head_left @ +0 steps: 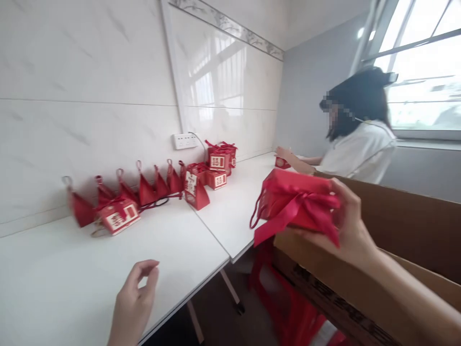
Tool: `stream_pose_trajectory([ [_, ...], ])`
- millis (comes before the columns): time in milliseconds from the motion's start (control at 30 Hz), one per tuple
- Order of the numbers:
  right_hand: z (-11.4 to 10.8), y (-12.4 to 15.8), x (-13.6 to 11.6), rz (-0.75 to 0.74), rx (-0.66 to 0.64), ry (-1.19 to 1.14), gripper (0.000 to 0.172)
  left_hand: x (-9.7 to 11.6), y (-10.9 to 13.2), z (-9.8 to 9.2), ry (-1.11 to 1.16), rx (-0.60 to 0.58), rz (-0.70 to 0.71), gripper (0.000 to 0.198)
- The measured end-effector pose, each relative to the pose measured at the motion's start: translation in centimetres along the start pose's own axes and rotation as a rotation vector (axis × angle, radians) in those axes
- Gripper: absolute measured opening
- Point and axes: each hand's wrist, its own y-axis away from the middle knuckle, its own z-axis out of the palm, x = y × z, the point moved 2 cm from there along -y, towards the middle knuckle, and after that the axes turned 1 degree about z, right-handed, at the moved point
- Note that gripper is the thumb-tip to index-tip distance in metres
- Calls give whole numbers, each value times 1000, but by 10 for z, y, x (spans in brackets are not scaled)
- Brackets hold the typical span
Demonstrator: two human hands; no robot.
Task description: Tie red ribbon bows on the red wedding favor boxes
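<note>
My right hand [351, 226] grips a red gift box [288, 180] by its right end, above the near edge of a cardboard carton. The box carries a pink-red ribbon bow [304, 197] on the side facing me, and a cord loop hangs at its left. Over the white table, my left hand [137, 298] is curled with thumb and forefinger tips together and nothing between them. Nearest to it is a red gift box with a pale label [122, 218]. Several red pyramid-shaped boxes [147, 190] with loops on top stand along the wall.
More red boxes [218, 161] are stacked farther back, by a wall socket [186, 141]. The open cardboard carton [406, 202] sits at the right over a red plastic stool [291, 307]. Across the white table [180, 250], a person in a white top [363, 149] handles another red box.
</note>
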Motion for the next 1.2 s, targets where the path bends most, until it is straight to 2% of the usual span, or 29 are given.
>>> stream_pose_trajectory([
  [67,-44,-7,18,-25,34,232,98,30,2,49,26,-238,129,30],
  [133,-83,-14,42,31,40,398,100,70,8,101,52,-413,371,24],
  [200,-115,-16,70,212,18,442,103,115,20,151,85,-506,717,23],
  [300,-147,-9,113,651,23,381,109,171,44,217,88,-574,1107,36],
  [367,-159,2,137,871,29,336,107,192,57,252,50,-627,1230,46],
  [467,-166,22,167,984,-34,219,94,199,64,290,40,-676,1241,51],
  [533,-166,39,185,1033,-70,134,88,194,63,304,78,-673,1220,41],
  [600,-163,59,200,1100,-81,112,89,188,61,311,137,-658,1215,29],
  [667,-160,78,210,1146,-112,107,91,183,61,312,195,-629,1206,24],
  [767,-162,97,216,1158,-229,112,95,180,64,308,277,-558,1198,17],
  [867,-180,102,215,1179,-349,189,100,182,65,306,325,-537,1202,12],
  [1033,-219,113,212,1321,-548,139,85,185,61,311,326,-580,1199,11],
  [1100,-229,128,214,1432,-567,176,81,185,61,312,329,-583,1208,11],
  [1200,-241,154,220,1571,-520,343,71,184,61,314,332,-566,1212,12],
])
